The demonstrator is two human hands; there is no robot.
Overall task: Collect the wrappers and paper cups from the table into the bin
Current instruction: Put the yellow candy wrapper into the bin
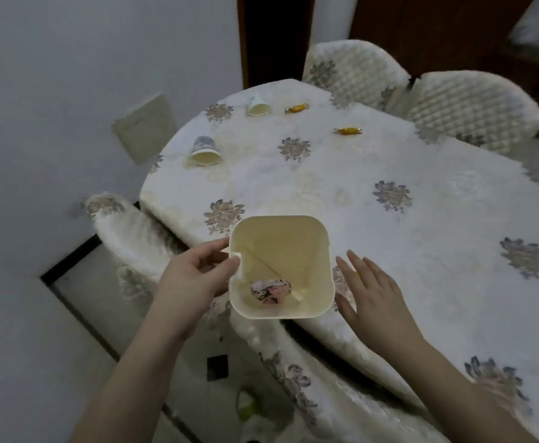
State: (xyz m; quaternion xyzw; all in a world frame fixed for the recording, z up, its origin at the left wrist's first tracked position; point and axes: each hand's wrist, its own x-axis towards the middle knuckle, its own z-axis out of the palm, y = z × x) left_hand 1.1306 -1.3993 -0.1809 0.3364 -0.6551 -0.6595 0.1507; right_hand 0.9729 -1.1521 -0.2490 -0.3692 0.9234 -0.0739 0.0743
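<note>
Nearest the lens, two bare forearms rise from the lower edge of the frame toward the bin (pixel 280 266), which is held at the near table edge, just below centre. The bin is gripped by the left hand (pixel 194 279) — thumb over the left rim at a small notch, fingers curled under the outside wall. The right hand (pixel 368 294) is laid flat with straight fingers on the cloth just beside the bin's right wall; nothing is held in it, and a speck of yellow under its fingers cannot be identified.

Inside the bin a pink printed wrapper (pixel 270 291) is seen at the bottom. The bin is judged to be thin, stiff plastic — light, and easily carried by one rim.

Two paper cups are left on their sides in the upper left of the table (pixel 421 203): a near cup (pixel 204 151) and a far cup (pixel 257 106). Both are judged light, soft-walled and apt to roll, so they are best pinched at the open rim. Two yellow sweets in twisted wrappers lie further right, one (pixel 296 108) beside the far cup and one (pixel 348 131) toward upper centre; they are small and slippery, best taken by a twisted end.

Two quilted chairs (pixel 472 103) are set behind the table, upper right.
</note>
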